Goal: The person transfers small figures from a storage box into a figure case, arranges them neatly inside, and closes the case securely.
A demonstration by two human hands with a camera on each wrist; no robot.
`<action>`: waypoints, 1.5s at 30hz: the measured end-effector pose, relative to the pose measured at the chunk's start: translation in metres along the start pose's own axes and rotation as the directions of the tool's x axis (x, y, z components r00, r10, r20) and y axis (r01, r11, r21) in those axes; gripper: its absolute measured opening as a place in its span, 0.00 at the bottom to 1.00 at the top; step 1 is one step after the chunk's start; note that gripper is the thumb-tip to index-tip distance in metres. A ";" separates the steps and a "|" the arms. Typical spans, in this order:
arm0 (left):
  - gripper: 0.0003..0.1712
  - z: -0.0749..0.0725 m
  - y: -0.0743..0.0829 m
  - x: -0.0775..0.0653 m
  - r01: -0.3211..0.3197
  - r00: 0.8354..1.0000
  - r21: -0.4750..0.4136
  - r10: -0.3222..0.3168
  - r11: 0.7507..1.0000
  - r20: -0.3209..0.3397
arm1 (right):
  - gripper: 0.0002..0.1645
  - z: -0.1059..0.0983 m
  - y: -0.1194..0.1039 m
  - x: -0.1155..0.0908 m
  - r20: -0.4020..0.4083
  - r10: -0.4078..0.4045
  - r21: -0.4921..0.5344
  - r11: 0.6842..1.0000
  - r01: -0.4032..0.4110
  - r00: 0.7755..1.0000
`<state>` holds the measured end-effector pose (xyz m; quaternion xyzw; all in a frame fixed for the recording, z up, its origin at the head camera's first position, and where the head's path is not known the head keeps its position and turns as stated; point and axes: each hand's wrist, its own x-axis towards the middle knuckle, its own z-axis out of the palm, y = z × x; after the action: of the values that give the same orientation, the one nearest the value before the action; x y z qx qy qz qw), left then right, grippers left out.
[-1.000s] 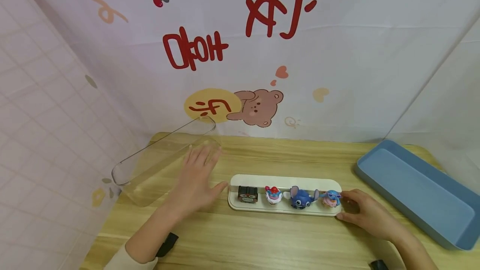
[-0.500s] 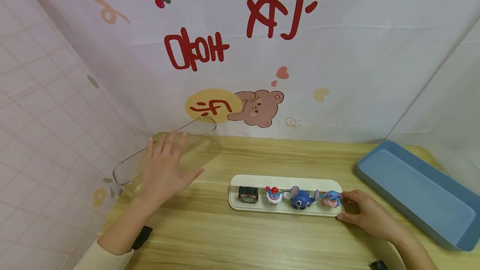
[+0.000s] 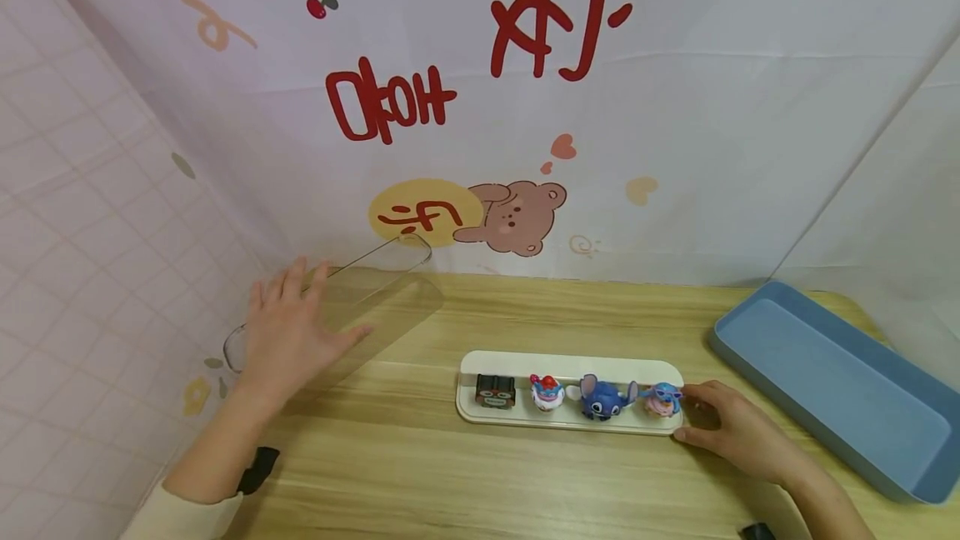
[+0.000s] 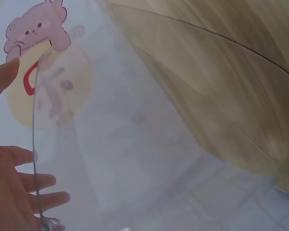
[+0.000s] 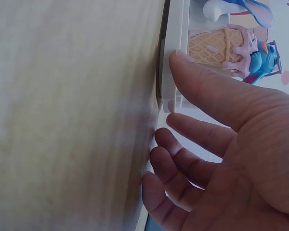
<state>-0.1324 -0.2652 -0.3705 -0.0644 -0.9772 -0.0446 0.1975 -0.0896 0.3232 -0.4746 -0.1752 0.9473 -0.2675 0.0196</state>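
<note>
My left hand (image 3: 288,344) is over the near end of a clear plastic cover (image 3: 393,298), which stands slanted at the back left of the table. The left wrist view shows its fingers spread across one long edge of the cover. Toward the right, a white display base (image 3: 570,363) carries several small figures in a row: a dark block with a face (image 3: 495,391), a red-topped cupcake figure (image 3: 547,393), a blue big-eared figure (image 3: 602,398) and an ice-cream cone figure (image 5: 221,45). My right hand (image 3: 738,432) holds the base's right end, thumb at the front corner.
A blue rectangular tray (image 3: 847,390) lies at an angle on the right, just beyond my right hand. White printed cloth (image 3: 675,123) hangs behind the wooden table (image 3: 480,482) and along its sides.
My left hand has moved leftward, away from beside the display base and along the clear cover to its near end. The right hand, the base and the cover stay put.
</note>
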 end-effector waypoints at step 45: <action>0.71 0.020 -0.029 -0.011 -0.042 0.984 0.093 0.057 0.995 -0.169 | 0.33 0.001 0.000 -0.001 -0.021 -0.005 0.007 1.000 0.005 1.000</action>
<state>-0.1342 -0.2927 -0.3954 -0.0758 -0.9556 -0.0013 0.2846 -0.0883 0.3232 -0.4756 -0.1744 0.9462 -0.2725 0.0095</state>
